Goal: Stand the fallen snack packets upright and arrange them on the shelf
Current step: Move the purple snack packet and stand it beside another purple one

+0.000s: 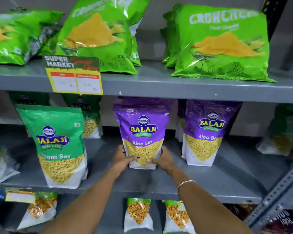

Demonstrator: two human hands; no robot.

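A grey metal shelf (201, 179) carries upright snack packets: a green one (57, 146) to the left, a purple one (205, 132) to the right, and between them a purple packet (142, 132) standing on the middle shelf board. The left hand (121, 157) and right hand (164, 160) clasp that middle packet's lower corners from either side, thumbs across its front. A thin bangle (186, 183) circles the right wrist.
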